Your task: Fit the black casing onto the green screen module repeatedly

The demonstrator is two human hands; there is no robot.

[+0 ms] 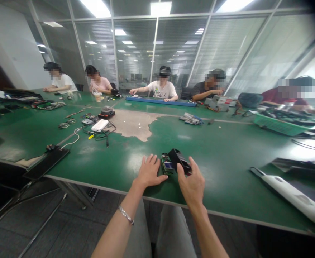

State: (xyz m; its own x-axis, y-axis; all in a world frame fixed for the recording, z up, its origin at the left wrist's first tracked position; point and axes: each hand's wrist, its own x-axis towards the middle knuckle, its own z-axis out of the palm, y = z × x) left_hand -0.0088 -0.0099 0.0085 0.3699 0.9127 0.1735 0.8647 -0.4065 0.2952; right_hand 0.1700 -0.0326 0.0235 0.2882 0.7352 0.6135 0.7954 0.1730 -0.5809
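From my remote seat I take the green circuit board (167,163) as the centre of the clock; it lies on the green desk (219,154), close to the near edge, between the two hands. The left hand (149,171) is at 9 o'clock from it, palm down with fingers spread, clasping nothing, its thumb reaching toward the board's near edge; I cannot tell whether the thumb touches. The right hand (192,181), at 4 o'clock, grips a black casing (180,161) between thumb and fingers. I see that casing tilted at the board's 3 o'clock side; whether the two touch I cannot make out.

Farther off, I have a white box-shaped device (100,125) with dark cables beside it at 10 o'clock, and a bundle of grey-blue gloves (191,119) at 1 o'clock. A long blue bar (160,101) lies at 12 o'clock, in front of a seated person in a white shirt (162,89). A green basket (286,127) stands between 2 and 3 o'clock, and a long white tool (289,195) lies between 3 and 4.
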